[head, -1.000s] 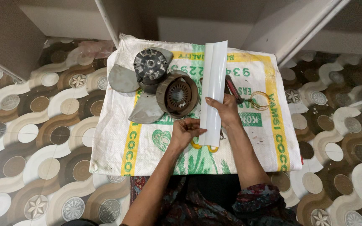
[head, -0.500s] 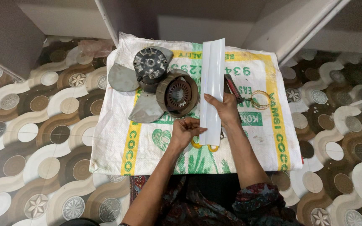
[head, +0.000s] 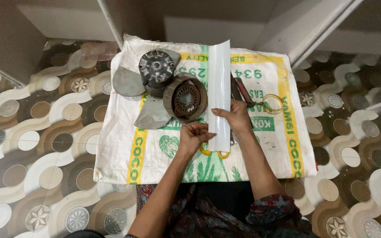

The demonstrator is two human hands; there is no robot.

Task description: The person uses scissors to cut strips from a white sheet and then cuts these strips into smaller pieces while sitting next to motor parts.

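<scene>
A long white sheet strip [head: 219, 83] lies lengthwise on a white woven sack [head: 120, 150] spread on the floor. My left hand [head: 193, 137] grips the strip's near left edge. My right hand [head: 233, 118] holds its right edge a little farther up. Yellow-handled scissors [head: 212, 152] peek out from under the strip's near end. Left of the strip sit a brown round motor stator [head: 185, 98] and a dark fan hub with grey blades [head: 151, 72].
Red-handled pliers [head: 241, 91] and a thin gold ring [head: 271, 104] lie on the sack right of the strip. Patterned brown and white floor tiles [head: 36, 132] surround the sack. White furniture legs and panels [head: 296, 31] stand at the far edge.
</scene>
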